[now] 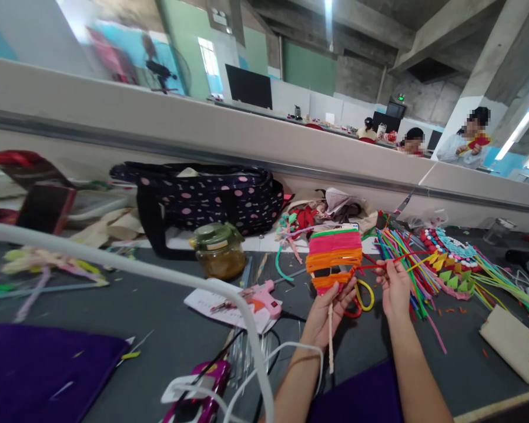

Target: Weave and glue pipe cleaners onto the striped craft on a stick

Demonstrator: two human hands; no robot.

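Observation:
My left hand (325,312) grips the lower edge of a small flat panel (334,242) wound with pink and orange strands, with green at its top. A dark gap shows between the orange rows. From the panel's right side a thin red pipe cleaner (368,267) runs to my right hand (395,286), whose fingers are pinched on it. Red and yellow ends stick out to the right of that hand. Below the left hand hangs a pale twisted cord (331,346). Scissors with yellow and red handles (367,295) lie just behind the panel.
A pink glue gun (268,302) rests on paper left of my hands. Behind stand a glass jar (219,251) and a dotted bag (207,194). Pipe cleaners (417,279) lie to the right. A white cable (194,276) arcs across the front left. Other people sit beyond the partition.

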